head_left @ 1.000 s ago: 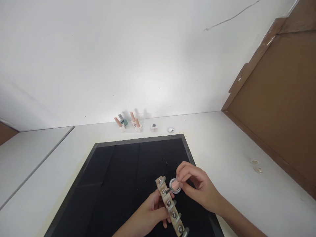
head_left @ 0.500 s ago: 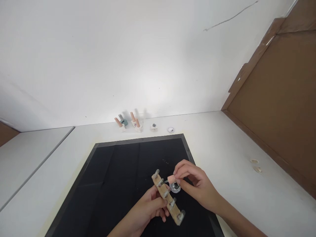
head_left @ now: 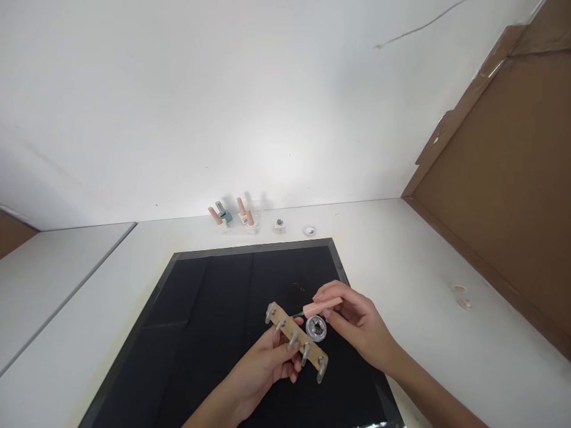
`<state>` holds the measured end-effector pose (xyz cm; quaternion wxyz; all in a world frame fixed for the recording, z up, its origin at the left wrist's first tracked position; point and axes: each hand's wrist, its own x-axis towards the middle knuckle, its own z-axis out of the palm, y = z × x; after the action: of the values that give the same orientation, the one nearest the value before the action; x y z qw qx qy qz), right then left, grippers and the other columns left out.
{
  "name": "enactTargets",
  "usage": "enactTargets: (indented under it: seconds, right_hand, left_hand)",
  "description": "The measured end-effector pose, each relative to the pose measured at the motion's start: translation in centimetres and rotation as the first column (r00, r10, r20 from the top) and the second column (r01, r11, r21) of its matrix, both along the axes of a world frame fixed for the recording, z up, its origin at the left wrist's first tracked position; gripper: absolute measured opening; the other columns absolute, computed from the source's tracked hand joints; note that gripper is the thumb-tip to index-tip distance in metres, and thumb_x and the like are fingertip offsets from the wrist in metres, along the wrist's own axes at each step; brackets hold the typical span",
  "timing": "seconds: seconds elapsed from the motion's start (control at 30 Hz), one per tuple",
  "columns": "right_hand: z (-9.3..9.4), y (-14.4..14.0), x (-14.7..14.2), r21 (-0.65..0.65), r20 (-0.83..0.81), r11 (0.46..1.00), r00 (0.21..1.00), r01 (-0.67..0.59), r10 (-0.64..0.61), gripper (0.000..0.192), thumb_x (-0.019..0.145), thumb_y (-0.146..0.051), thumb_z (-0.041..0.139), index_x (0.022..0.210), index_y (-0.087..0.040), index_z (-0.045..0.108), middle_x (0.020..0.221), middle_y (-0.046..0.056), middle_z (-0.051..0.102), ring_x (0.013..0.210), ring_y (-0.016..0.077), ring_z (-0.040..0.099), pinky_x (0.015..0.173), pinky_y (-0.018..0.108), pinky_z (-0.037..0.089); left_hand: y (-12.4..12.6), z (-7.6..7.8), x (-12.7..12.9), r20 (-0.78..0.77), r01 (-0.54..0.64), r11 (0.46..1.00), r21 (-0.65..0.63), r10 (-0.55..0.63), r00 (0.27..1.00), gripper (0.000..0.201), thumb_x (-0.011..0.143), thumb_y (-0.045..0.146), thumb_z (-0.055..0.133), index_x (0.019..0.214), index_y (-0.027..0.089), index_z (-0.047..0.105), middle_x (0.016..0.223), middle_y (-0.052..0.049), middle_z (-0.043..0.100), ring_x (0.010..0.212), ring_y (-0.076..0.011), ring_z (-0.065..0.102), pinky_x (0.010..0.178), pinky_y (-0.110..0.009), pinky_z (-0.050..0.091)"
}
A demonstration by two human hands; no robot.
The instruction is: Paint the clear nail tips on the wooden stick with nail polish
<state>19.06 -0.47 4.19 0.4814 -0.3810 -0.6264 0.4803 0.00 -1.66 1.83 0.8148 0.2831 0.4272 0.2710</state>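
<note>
My left hand (head_left: 270,362) is closed on a narrow wooden nail tip stand (head_left: 307,339), which slants down to the right. Several clear nail tips (head_left: 293,340) stick out along it. Between the fingers of my right hand (head_left: 354,321) is a nail polish brush with a long pink cap (head_left: 317,308). Its dark bristle end points left, close to the upper part of the stand; whether it touches a nail tip I cannot tell. Just under the cap is a small round clear pot (head_left: 316,328) with something dark inside.
A black mat (head_left: 214,309) with a grey border covers the white table. Behind it stand several polish bottles (head_left: 248,221), a small clear bottle (head_left: 279,226) and a round white lid (head_left: 309,230). Two small pale discs (head_left: 464,304) lie at the right, near a cardboard panel (head_left: 504,166).
The stand has turned in my left hand, so its nail tips now point downward. My right hand has tilted the pink-capped brush to lie more level, baring more of the pot.
</note>
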Motion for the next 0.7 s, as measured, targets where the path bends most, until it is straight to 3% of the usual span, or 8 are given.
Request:
enactTargets:
  seconds: [0.4, 0.7]
  right_hand:
    - [-0.08, -0.12, -0.18, -0.073, -0.022, 0.997, 0.999, 0.034, -0.036, 0.011, 0.087, -0.023, 0.053, 0.095, -0.025, 0.06, 0.094, 0.006, 0.059, 0.088, 0.0204, 0.057, 0.067, 0.029, 0.049]
    - [-0.12, -0.22, -0.14, -0.113, -0.013, 0.987, 0.993, 0.115, -0.117, 0.011, 0.085, -0.024, 0.056, 0.096, -0.024, 0.058, 0.093, 0.005, 0.062, 0.075, 0.0171, 0.059, 0.059, 0.027, 0.048]
  left_hand:
    - [0.05, 0.1, 0.12, -0.061, 0.033, 0.998, 0.045, -0.03, 0.998, 0.047, 0.065, 0.035, 0.073, 0.103, 0.014, 0.055, 0.069, 0.003, 0.053, 0.056, -0.0079, 0.05, 0.055, -0.024, 0.037]
    - [0.19, -0.33, 0.07, -0.049, 0.0, 1.0, 0.024, 0.001, 0.999, 0.037, 0.067, 0.033, 0.072, 0.096, 0.014, 0.058, 0.069, 0.002, 0.052, 0.053, -0.0059, 0.047, 0.054, -0.023, 0.036]
